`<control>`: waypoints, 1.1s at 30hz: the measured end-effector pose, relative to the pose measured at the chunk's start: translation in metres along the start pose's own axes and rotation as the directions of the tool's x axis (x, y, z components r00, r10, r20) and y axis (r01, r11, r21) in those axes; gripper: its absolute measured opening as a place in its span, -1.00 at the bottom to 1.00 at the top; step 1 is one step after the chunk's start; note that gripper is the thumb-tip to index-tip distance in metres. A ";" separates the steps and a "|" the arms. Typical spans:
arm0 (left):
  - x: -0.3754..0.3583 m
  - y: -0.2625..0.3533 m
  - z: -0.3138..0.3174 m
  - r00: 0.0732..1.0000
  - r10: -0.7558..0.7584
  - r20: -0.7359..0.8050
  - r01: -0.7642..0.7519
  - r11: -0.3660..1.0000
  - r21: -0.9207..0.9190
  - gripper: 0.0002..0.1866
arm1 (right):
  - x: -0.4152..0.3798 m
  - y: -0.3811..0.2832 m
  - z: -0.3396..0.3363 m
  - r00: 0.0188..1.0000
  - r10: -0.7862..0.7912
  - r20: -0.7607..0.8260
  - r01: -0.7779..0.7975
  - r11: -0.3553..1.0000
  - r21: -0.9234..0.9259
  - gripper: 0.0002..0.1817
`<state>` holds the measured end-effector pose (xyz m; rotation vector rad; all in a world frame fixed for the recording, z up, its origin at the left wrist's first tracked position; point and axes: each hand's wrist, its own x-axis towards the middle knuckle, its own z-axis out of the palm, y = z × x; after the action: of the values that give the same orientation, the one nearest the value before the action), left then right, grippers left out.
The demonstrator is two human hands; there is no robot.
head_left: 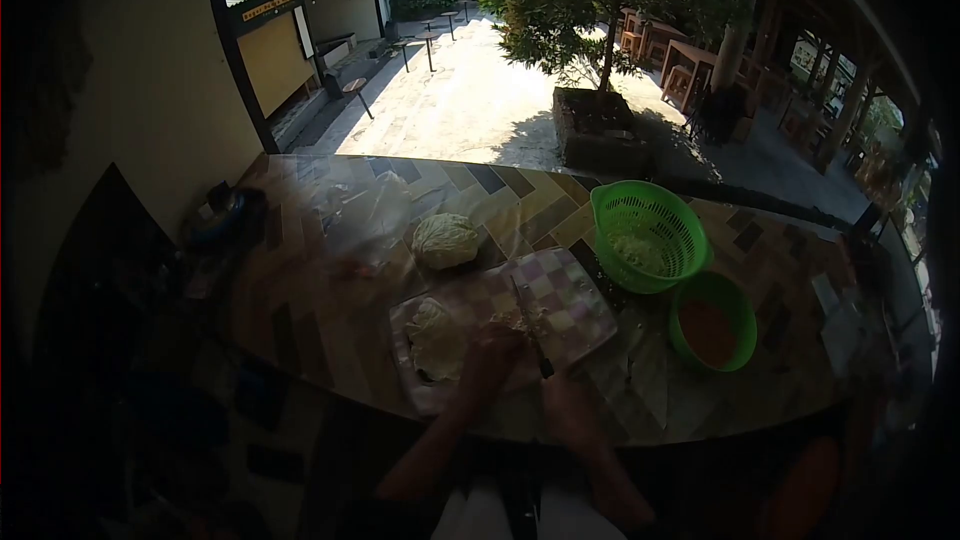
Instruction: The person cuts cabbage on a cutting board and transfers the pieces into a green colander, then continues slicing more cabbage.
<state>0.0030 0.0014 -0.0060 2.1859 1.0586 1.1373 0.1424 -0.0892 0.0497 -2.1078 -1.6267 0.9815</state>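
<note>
A checkered cutting board (585, 315) lies on the table in front of me. My right hand (570, 408) is wrapped round the handle of a knife (532, 332), whose blade points away from me across the board. My left hand (492, 352) is closed, its fingers curled over a piece of cabbage just left of the blade; the dim light hides most of that piece. Small shreds of cabbage (518, 321) lie by the fingertips and blade. A cut cabbage portion (432, 340) rests on the board's left side. Beyond the board sits a rounded cabbage (446, 241).
A green colander (650, 237) with pale shreds inside stands at the back right. Touching it is a green bowl (714, 322) with orange-brown contents. Clear plastic (365, 212) lies at the back left. The wooden tabletop (330, 345) ends in a curved front edge.
</note>
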 end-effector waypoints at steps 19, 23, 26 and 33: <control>-0.003 -0.011 0.012 0.996 -0.047 -0.073 0.045 0.999 -0.030 -0.86 | 0.019 0.015 0.040 0.978 -0.113 -0.174 0.126 0.990 0.067 -0.68; -0.003 -0.009 0.005 1.000 -0.024 0.015 0.024 0.999 -0.026 -0.86 | 0.041 0.014 0.021 0.929 -0.329 -0.169 0.330 0.944 -0.023 -0.65; -0.002 -0.014 0.001 0.998 0.016 -0.061 -0.019 0.999 -0.046 -0.85 | 0.034 0.010 -0.014 0.935 -0.352 -0.030 0.353 0.935 0.028 -0.66; 0.004 0.000 -0.021 0.995 -0.095 0.021 0.095 0.995 -0.022 -0.81 | 0.001 0.011 0.028 0.993 -0.084 -0.086 0.092 0.992 0.092 -0.66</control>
<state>-0.0136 0.0054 0.0076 2.1011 1.1232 1.0783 0.1314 -0.0963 0.0222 -1.9698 -1.5863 0.9133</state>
